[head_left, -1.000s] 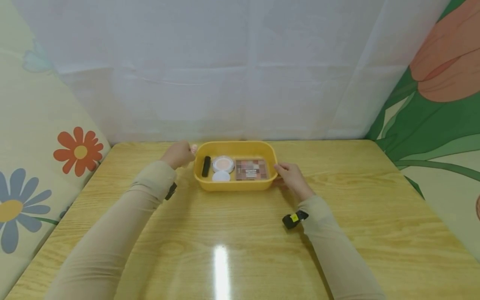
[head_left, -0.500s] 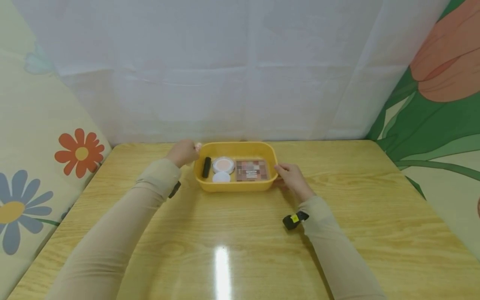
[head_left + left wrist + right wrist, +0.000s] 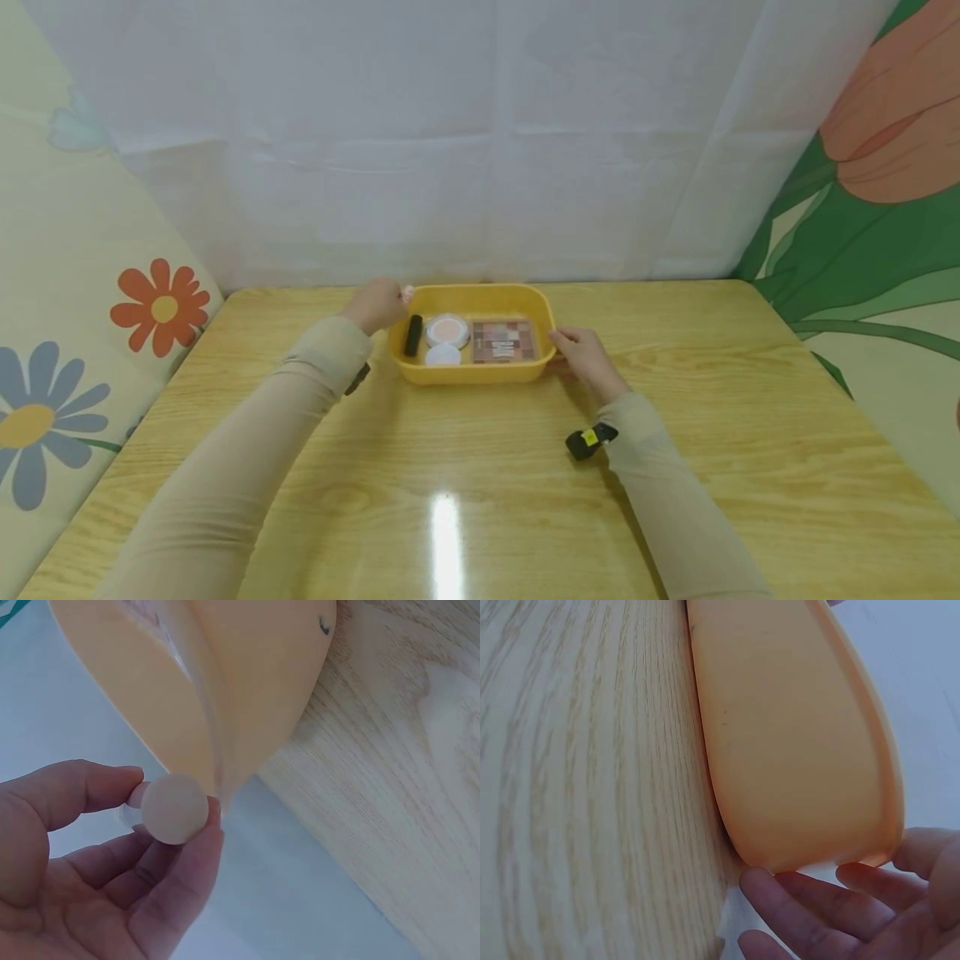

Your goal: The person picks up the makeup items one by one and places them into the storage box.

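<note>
A yellow plastic basin (image 3: 480, 373) sits on the wooden table towards the back. In it lie a black stick-shaped tube (image 3: 413, 335), a round compact (image 3: 447, 331), a white round disc (image 3: 443, 355) and an eyeshadow palette (image 3: 503, 342). My left hand (image 3: 375, 307) is over the basin's left end, pinching a small pale-pink tube (image 3: 175, 810) between thumb and fingers. Its flat round end faces the left wrist camera, and its full length is hidden. At the basin's right end my right hand (image 3: 588, 358) grips the rim, thumb on top and fingers against the outer wall (image 3: 802, 787).
The wooden table (image 3: 480, 450) stretches forward to a hanging white cloth (image 3: 480, 167) behind the basin. Panels printed with flowers (image 3: 163, 308) stand at the left and right sides. A bright light reflection lies on the front part of the tabletop.
My left hand has moved rightward with the pale-pink tube, from beside the basin's left rim to over it. The right hand keeps its grip, and the basin has stayed nearly in place.
</note>
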`<move>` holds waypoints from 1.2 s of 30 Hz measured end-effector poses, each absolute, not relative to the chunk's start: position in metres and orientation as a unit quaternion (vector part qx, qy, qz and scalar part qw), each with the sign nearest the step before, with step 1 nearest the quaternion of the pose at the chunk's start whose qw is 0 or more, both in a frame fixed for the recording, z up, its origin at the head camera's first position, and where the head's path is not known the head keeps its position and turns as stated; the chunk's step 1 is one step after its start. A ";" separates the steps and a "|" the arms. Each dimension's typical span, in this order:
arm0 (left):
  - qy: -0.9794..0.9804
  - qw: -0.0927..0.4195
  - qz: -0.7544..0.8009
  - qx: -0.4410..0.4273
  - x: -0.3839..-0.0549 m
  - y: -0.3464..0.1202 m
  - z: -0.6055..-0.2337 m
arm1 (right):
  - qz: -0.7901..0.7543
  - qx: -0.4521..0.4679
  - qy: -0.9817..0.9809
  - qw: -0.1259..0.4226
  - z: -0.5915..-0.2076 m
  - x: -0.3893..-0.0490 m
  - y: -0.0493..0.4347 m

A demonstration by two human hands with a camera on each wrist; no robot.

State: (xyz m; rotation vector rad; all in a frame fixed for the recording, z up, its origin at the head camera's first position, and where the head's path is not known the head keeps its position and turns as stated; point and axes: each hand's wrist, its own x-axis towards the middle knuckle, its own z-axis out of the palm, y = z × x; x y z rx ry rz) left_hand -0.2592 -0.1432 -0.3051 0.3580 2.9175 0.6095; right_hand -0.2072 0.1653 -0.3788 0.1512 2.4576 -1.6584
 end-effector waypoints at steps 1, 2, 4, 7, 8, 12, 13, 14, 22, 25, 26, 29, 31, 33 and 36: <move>0.970 0.069 0.201 0.120 -0.259 -0.142 -0.305 | -0.558 0.052 0.824 0.087 -0.379 -0.207 0.165; 0.969 0.070 0.202 0.120 -0.259 -0.141 -0.305 | -0.560 0.052 0.822 0.087 -0.379 -0.207 0.165; 0.970 0.070 0.202 0.119 -0.259 -0.139 -0.306 | -0.565 0.054 0.819 0.088 -0.379 -0.207 0.165; 0.970 0.067 0.198 0.124 -0.261 -0.137 -0.309 | -0.571 0.056 0.814 0.090 -0.380 -0.208 0.165; 0.970 0.067 0.198 0.125 -0.261 -0.137 -0.310 | -0.572 0.056 0.813 0.089 -0.380 -0.208 0.165; 0.970 0.065 0.186 0.140 -0.263 -0.133 -0.311 | -0.572 0.052 0.814 0.086 -0.380 -0.208 0.164; 0.970 0.065 0.184 0.143 -0.264 -0.132 -0.311 | -0.574 0.050 0.813 0.086 -0.380 -0.208 0.164; 0.970 0.065 0.182 0.144 -0.264 -0.131 -0.311 | -0.576 0.050 0.811 0.086 -0.380 -0.208 0.164; 0.972 0.063 0.176 0.144 -0.267 -0.125 -0.314 | -0.584 0.045 0.806 0.085 -0.379 -0.206 0.164; 0.972 0.066 0.174 0.146 -0.269 -0.123 -0.316 | -0.583 0.046 0.807 0.084 -0.379 -0.206 0.164; 0.972 0.067 0.172 0.147 -0.270 -0.122 -0.317 | -0.582 0.045 0.808 0.084 -0.379 -0.206 0.164; 0.972 0.074 0.170 0.146 -0.273 -0.121 -0.319 | -0.578 0.046 0.810 0.086 -0.379 -0.206 0.165; 0.972 0.076 0.166 0.146 -0.273 -0.120 -0.320 | -0.574 0.043 0.813 0.088 -0.379 -0.206 0.165; 0.972 0.078 0.164 0.146 -0.274 -0.118 -0.320 | -0.574 0.043 0.813 0.088 -0.379 -0.205 0.165; 0.971 0.088 0.166 0.150 -0.272 -0.115 -0.318 | -0.570 0.043 0.816 0.086 -0.379 -0.205 0.166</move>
